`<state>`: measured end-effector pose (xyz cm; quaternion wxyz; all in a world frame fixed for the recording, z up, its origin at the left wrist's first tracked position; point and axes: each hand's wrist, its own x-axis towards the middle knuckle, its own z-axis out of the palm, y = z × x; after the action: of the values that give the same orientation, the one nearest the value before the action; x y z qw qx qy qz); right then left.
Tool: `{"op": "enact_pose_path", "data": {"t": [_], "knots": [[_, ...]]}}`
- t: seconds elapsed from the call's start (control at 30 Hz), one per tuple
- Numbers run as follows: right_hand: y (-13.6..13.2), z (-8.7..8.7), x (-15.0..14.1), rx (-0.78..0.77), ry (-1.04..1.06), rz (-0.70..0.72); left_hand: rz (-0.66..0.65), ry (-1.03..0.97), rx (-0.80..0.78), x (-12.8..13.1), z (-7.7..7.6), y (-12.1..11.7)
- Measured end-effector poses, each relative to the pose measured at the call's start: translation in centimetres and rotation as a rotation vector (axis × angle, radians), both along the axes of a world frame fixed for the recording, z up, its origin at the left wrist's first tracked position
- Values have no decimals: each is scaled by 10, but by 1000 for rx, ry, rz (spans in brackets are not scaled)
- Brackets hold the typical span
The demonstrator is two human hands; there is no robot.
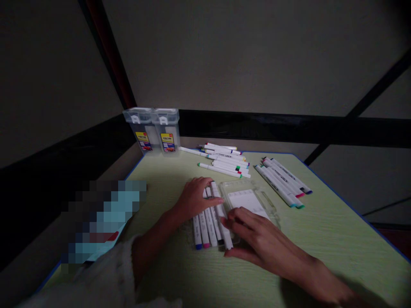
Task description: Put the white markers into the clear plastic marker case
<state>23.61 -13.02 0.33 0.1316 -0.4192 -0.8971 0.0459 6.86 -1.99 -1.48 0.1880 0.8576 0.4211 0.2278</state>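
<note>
Several white markers with coloured ends (202, 231) lie side by side in a clear plastic case (236, 241) on the table. One white marker (220, 209) is at the right of this row, slightly raised and tilted. My left hand (195, 196) reaches over the upper ends of the row, its thumb across that marker. My right hand (253, 231) closes on the marker's lower end between thumb and fingers. Behind my right hand lies the case's other half, with a white card (245, 201) in it, partly hidden.
A loose pile of markers (224, 158) lies at the table's far side. More markers (282, 182) form a group at the right. Two clear lidded boxes (136, 128) stand at the back left. A blurred light-blue item (112, 218) is at the left edge of the green table (321, 256).
</note>
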Motion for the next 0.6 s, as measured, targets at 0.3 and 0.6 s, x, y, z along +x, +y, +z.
{"op": "enact_pose_path", "data": {"t": [0.3,0.6], "knots": [[-1,-2,-2,182,-66,19,12,-64,-4,0,-3,1],[0,0,0,293,-34,20,93,-279,-108,2,-2,0]]}}
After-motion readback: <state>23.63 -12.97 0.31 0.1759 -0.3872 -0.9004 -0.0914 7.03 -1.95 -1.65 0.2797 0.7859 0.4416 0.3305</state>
